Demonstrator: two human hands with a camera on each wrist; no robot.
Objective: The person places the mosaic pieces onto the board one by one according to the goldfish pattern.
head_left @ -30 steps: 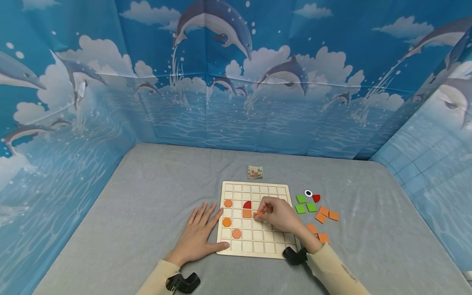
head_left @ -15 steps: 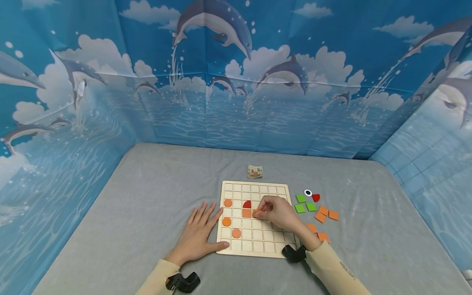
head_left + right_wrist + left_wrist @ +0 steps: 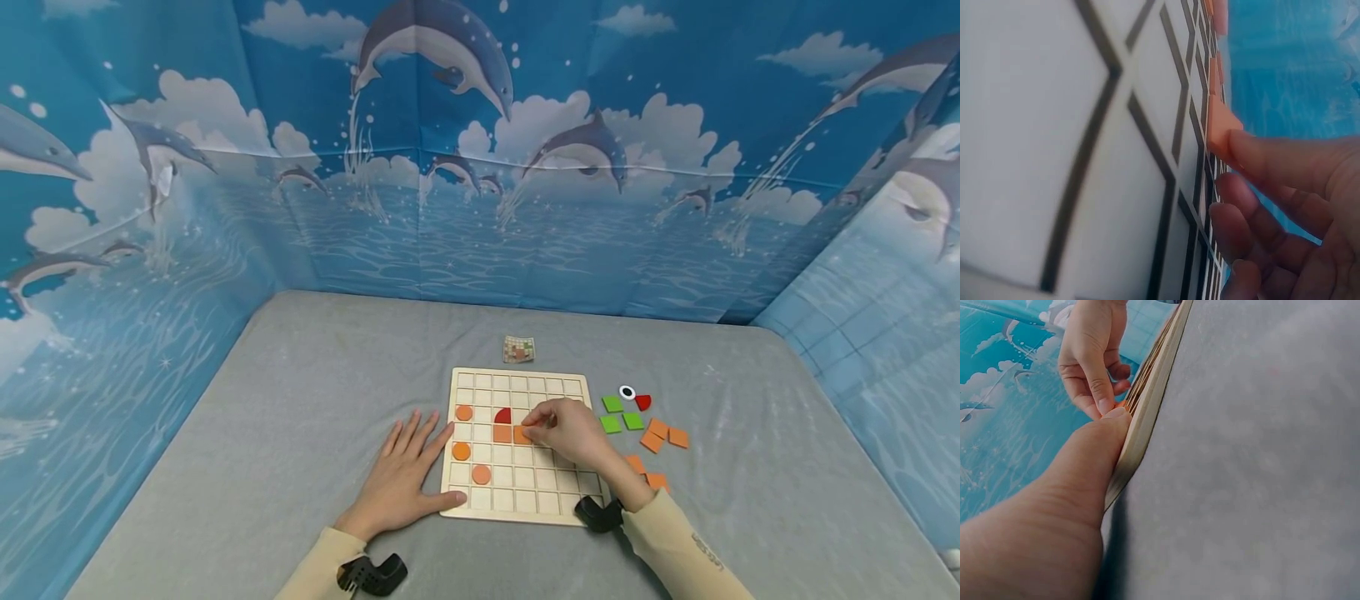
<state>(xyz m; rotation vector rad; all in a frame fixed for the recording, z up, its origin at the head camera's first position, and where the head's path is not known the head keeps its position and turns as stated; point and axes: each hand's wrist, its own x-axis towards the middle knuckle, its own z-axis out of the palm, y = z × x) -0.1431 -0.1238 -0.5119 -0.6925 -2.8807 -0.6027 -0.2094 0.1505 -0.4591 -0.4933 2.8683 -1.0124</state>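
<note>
A pale wooden grid board (image 3: 525,502) lies on the grey table. My right hand (image 3: 566,431) pinches an orange square tile (image 3: 1221,128) between thumb and finger; the tile sits at a cell in the board's middle. Left of it lies a second orange square tile (image 3: 502,433), and above that one a red quarter-round tile (image 3: 503,416). Orange discs (image 3: 461,451) occupy cells toward the left side. My left hand (image 3: 405,475) rests spread beside the board, its thumb on the lower left edge. The right hand covers part of the board.
Right of the board lie green square tiles (image 3: 633,421), a white ring piece with a dark centre (image 3: 627,392), another red piece (image 3: 643,402) and several orange squares (image 3: 678,438). A small patterned card (image 3: 519,349) lies behind the board. A dolphin-print curtain surrounds the table.
The orange tile in my right hand has gone from tilted to lying flatter at the cell beside the other orange square. The left hand has stayed in place.
</note>
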